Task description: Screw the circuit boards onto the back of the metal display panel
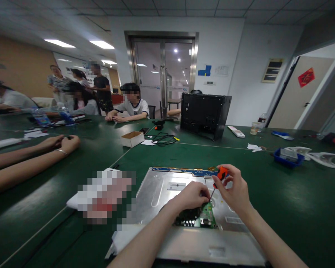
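Note:
A metal-backed display panel lies flat in front of me, with a blue strip along its far edge. On it sits a green circuit board. My right hand pinches an orange and black screwdriver, whose shaft slants down to the board's upper edge. Beside the tip, my left hand rests over the board with its fingers curled together. Whatever its fingertips hold is hidden, and the hand covers part of the board.
A black casing stands at the far side of the green table. Left of it are a cable and a white box. A blue tray lies at right. A person's hands rest at left; several people are beyond.

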A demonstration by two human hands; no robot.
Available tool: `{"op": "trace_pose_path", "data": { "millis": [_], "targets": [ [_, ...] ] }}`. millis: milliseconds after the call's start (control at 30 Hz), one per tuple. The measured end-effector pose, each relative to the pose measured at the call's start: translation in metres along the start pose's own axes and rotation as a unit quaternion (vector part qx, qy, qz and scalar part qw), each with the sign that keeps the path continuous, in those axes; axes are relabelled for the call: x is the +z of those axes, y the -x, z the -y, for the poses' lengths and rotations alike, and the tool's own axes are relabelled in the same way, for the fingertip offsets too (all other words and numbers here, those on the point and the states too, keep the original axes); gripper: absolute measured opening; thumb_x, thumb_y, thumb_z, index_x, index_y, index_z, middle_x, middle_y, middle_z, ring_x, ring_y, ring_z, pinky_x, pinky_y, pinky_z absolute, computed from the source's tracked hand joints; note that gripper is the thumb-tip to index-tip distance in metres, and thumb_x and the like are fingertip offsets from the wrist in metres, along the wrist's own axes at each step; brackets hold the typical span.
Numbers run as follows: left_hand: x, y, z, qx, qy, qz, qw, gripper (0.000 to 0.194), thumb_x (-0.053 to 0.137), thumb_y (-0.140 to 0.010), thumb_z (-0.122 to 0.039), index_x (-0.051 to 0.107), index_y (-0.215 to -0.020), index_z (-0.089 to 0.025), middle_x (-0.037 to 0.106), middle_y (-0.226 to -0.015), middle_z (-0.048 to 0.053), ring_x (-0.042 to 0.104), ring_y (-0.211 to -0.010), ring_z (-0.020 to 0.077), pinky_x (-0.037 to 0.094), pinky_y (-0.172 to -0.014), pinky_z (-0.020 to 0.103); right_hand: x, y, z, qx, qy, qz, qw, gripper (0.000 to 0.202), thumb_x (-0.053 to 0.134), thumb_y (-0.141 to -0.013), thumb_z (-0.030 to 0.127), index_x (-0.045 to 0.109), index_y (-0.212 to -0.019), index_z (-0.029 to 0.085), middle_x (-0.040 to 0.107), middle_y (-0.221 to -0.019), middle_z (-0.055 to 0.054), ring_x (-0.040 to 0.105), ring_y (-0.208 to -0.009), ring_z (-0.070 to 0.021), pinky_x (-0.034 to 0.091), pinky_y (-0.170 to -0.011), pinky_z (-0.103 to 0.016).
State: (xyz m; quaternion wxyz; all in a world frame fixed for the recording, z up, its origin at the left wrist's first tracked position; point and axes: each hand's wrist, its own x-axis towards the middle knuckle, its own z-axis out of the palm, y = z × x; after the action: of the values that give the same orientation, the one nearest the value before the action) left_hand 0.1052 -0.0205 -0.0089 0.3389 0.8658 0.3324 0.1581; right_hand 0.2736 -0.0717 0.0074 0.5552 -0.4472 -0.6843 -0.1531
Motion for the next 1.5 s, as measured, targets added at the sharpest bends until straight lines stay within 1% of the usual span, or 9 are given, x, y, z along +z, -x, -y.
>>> {"op": "trace_pose_path", "data": {
  "millis": [233, 433, 567, 733, 867, 1000, 1167, 1367, 1500],
  "targets": [
    [-0.0005, -0.0001, -0.0008, 0.006, -0.009, -0.002, 1.0, 0.018, 0.065, -0.074, -0.005, 0.078, -0.083, -0.014, 0.074, -0.079, 0.002, 0.063, -0.071, 0.0158, 0.043, -0.067, 0.022, -0.0032, -0.005, 0.007, -0.019, -0.016, 0.023, 0.999, 0.027, 0.053, -0.1, 0.026, 0.055, -0.127, 0.025, 0.065, -0.105, -0.008, 0.066, -0.068, -0.014, 0.055, -0.051, -0.025],
    [-0.0007, 0.0002, -0.0014, 0.008, -0.004, -0.004, 1.0, 0.018, 0.064, -0.076, -0.007, 0.077, -0.084, -0.015, 0.074, -0.08, 0.002, 0.064, -0.072, 0.0157, 0.045, -0.068, 0.022, -0.002, -0.0001, 0.0012, 0.013, 0.007, 0.021, 1.0, 0.03, 0.055, -0.099, 0.038, 0.053, -0.125, 0.021, 0.068, -0.085, -0.004, 0.059, -0.049, -0.0121, 0.051, -0.045, -0.025],
    [-0.0012, 0.0005, -0.0023, 0.006, -0.004, -0.004, 1.0, 0.018, 0.064, -0.075, -0.007, 0.077, -0.084, -0.015, 0.075, -0.08, 0.002, 0.064, -0.073, 0.0158, 0.046, -0.07, 0.023, -0.0008, 0.0006, -0.0015, 0.015, 0.01, -0.002, 1.0, 0.033, 0.062, -0.095, 0.044, 0.051, -0.117, 0.022, 0.068, -0.087, -0.003, 0.056, -0.046, -0.0101, 0.049, -0.044, -0.024],
    [-0.0015, 0.0002, -0.0032, 0.001, 0.0, 0.002, 1.0, 0.017, 0.064, -0.076, -0.009, 0.078, -0.084, -0.015, 0.075, -0.081, 0.003, 0.065, -0.073, 0.0166, 0.047, -0.073, 0.024, -0.0017, -0.0035, 0.0026, -0.005, -0.008, 0.004, 1.0, 0.024, 0.058, -0.098, 0.033, 0.054, -0.12, 0.024, 0.064, -0.097, -0.005, 0.062, -0.062, -0.0128, 0.051, -0.048, -0.023],
    [-0.0012, 0.0001, -0.003, 0.004, 0.0, 0.0, 1.0, 0.016, 0.065, -0.077, -0.011, 0.077, -0.084, -0.016, 0.075, -0.08, 0.002, 0.065, -0.073, 0.0166, 0.048, -0.073, 0.024, -0.0024, -0.0039, 0.0049, 0.0, -0.023, 0.027, 0.999, 0.028, 0.052, -0.099, 0.026, 0.055, -0.127, 0.025, 0.065, -0.101, -0.007, 0.065, -0.069, -0.0145, 0.054, -0.051, -0.025],
    [-0.0014, 0.0001, -0.0033, 0.0, 0.002, 0.0, 1.0, 0.015, 0.066, -0.077, -0.011, 0.077, -0.084, -0.016, 0.075, -0.081, 0.002, 0.066, -0.074, 0.0171, 0.048, -0.074, 0.025, -0.0015, -0.0001, 0.0024, 0.024, -0.012, 0.032, 0.999, 0.029, 0.051, -0.101, 0.034, 0.052, -0.128, 0.023, 0.067, -0.094, -0.006, 0.061, -0.058, -0.0129, 0.053, -0.048, -0.024],
    [-0.0016, 0.0006, -0.0042, -0.001, 0.009, -0.002, 1.0, 0.016, 0.067, -0.076, -0.007, 0.077, -0.084, -0.015, 0.075, -0.081, 0.002, 0.066, -0.075, 0.0166, 0.047, -0.074, 0.024, -0.0002, 0.0024, -0.0026, 0.038, -0.013, 0.003, 0.999, 0.037, 0.062, -0.095, 0.046, 0.051, -0.12, 0.021, 0.066, -0.093, -0.006, 0.061, -0.057, -0.0135, 0.051, -0.045, -0.025],
    [-0.001, 0.0007, -0.0027, 0.005, 0.017, -0.004, 1.0, 0.013, 0.067, -0.076, -0.009, 0.077, -0.082, -0.016, 0.074, -0.078, 0.002, 0.065, -0.073, 0.0165, 0.047, -0.072, 0.024, -0.0031, -0.004, 0.0026, 0.001, -0.022, 0.013, 1.0, 0.023, 0.056, -0.099, 0.032, 0.053, -0.121, 0.024, 0.062, -0.101, -0.006, 0.062, -0.066, -0.0131, 0.053, -0.048, -0.023],
    [-0.0012, 0.0002, -0.0024, 0.007, 0.014, -0.002, 1.0, 0.013, 0.067, -0.076, -0.01, 0.077, -0.082, -0.015, 0.074, -0.078, 0.002, 0.065, -0.072, 0.0166, 0.047, -0.072, 0.024, -0.0051, -0.0058, 0.0062, -0.01, -0.017, 0.03, 0.999, 0.027, 0.05, -0.101, 0.024, 0.053, -0.128, 0.026, 0.062, -0.106, -0.007, 0.063, -0.071, -0.0138, 0.054, -0.052, -0.024]
  ]
}}
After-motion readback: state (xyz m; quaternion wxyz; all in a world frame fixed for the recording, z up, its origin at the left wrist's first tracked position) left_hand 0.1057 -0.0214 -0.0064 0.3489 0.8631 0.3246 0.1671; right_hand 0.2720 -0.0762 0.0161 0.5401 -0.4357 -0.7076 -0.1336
